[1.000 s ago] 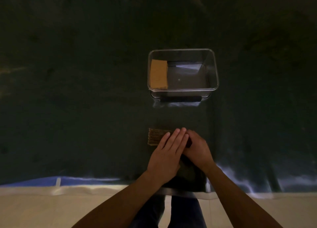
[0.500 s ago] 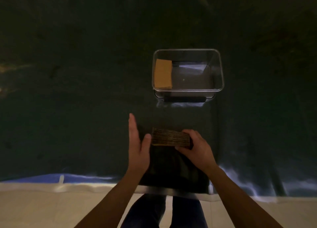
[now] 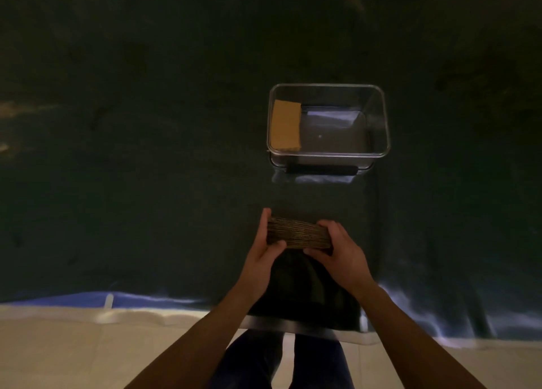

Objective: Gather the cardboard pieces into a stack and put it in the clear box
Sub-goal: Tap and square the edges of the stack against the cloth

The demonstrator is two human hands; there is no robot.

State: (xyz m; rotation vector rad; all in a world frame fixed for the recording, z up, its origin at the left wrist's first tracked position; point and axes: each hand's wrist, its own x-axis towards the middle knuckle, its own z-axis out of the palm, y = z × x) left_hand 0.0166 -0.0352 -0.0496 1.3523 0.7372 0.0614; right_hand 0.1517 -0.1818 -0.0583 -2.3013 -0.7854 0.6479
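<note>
Head view: just below frame centre, the cardboard stack (image 3: 297, 232) sits edge-on between both hands over the dark tabletop (image 3: 132, 125). The left hand (image 3: 265, 249) clamps its left end, the right hand (image 3: 341, 251) its right end. Above it, centre-right, stands the clear box (image 3: 378, 151), one cardboard piece (image 3: 286, 129) leaning inside at its left.

We find a dimly lit indoor workspace, its kind not determinable. A dark cloth (image 3: 146, 154) covers a table; the clear box (image 3: 328, 154) stands on it. Nearer the person than the box, the cloth's edge overhangs pale tiled flooring (image 3: 58, 356). We see no fittings marking a kitchen, shop or lab.
</note>
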